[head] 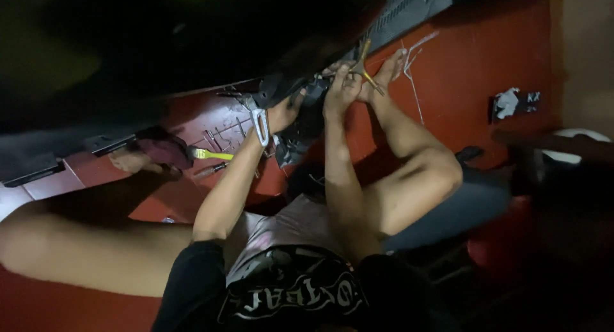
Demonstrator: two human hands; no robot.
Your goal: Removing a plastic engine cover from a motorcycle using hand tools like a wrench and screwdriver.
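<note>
1. Brass-coloured metal first: a T-shaped wrench [364, 66] stands out against the red floor [486, 57], up at the dark underside of a black vehicle body [192, 44].
2. Right hand [342, 89] reaches up, its fingers curled together beside the wrench's shaft; whether they actually clamp the shaft cannot be told.
3. Left hand [284, 114], with a white watch [260, 127] at the wrist, presses into the dark parts [300, 130] just below the body; its fingers vanish among them, so its hold cannot be told.
4. Bare foot [387, 73] is planted right beside the wrench, the knee bent up between the arms and the floor.
5. Further left, a yellow-handled brush [211, 155] lies on the red floor near the other foot, in a dark sandal [163, 150], with thin metal tools [214, 137] close by.
6. Far right, a crumpled white rag [507, 102] sits on the floor, well apart.
</note>
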